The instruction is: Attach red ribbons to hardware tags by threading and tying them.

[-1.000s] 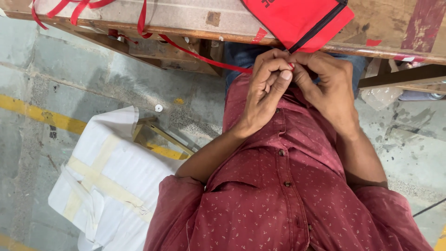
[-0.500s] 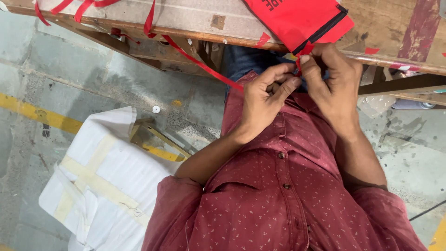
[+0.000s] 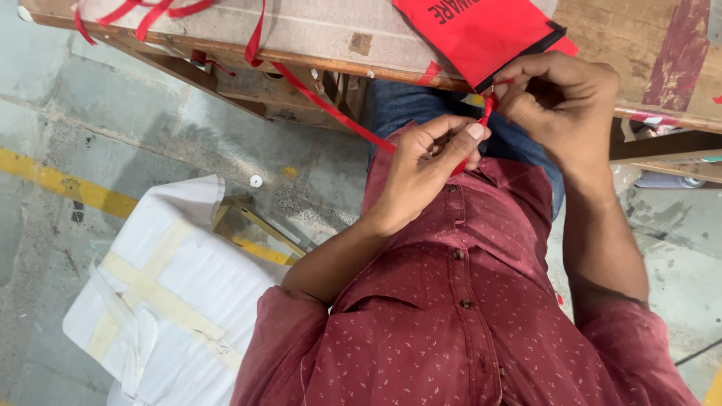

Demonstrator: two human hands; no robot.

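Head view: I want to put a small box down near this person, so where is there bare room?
The concrete floor between the bench and the white wrapped bundle lies bare. The spot by the left hand, right hand, red ribbon and red pouch is crowded.

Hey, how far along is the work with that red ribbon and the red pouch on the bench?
Looks done: the red pouch lies on the wooden bench, with loose ribbon pieces at the bench's far end. In hand: the left hand and right hand pinch the red ribbon just below the pouch's corner. Left: whether the ribbon is fixed to the pouch cannot be told; its long tail trails over the bench edge.
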